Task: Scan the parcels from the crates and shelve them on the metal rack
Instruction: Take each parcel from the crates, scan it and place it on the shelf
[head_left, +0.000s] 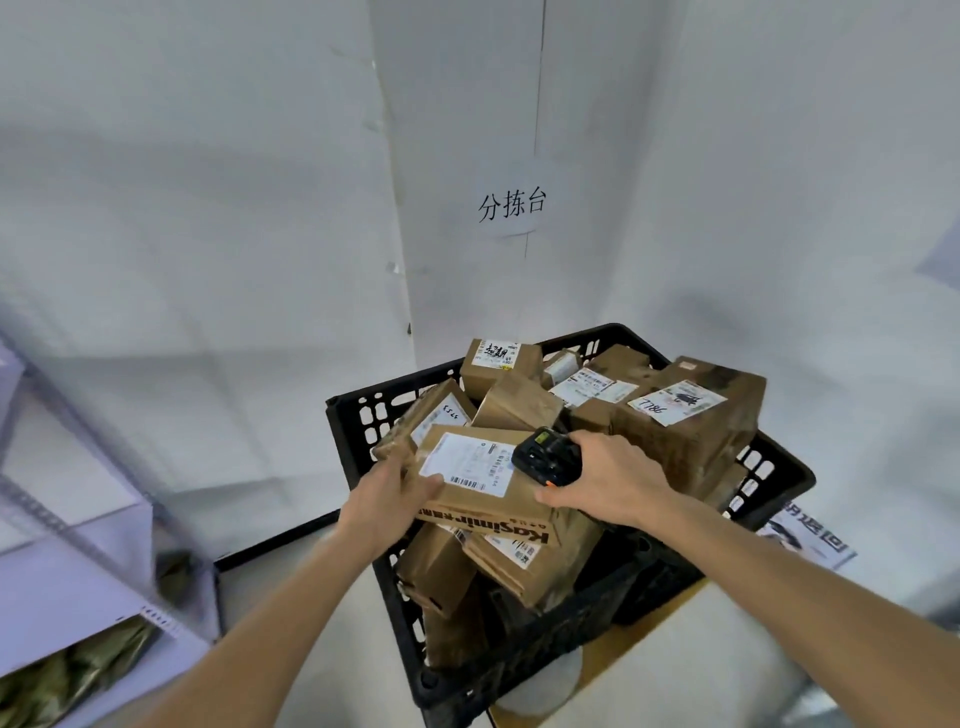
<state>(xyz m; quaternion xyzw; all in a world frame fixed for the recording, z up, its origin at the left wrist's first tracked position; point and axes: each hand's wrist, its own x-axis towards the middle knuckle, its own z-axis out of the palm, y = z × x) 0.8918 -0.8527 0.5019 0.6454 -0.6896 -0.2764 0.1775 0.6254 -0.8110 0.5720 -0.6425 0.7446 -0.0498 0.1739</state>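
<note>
A black plastic crate (353, 415) stands in front of me, heaped with several brown cardboard parcels. On top of the heap lies a flat parcel (483, 499) with a white shipping label and "Kasimir" printed on its side. My left hand (389, 493) grips this parcel at its left edge. My right hand (608, 478) holds a black handheld scanner (545, 457) just above the parcel's right end, next to the label. A larger box marked 7786 (691, 415) sits at the crate's right.
A white wall corner with a paper sign (511, 202) rises behind the crate. The metal rack (78, 545) with white shelves stands at the left, blurred, with greenish parcels low down. The crate rests on a pale table (675, 649); a printed sheet (805, 535) lies at its right.
</note>
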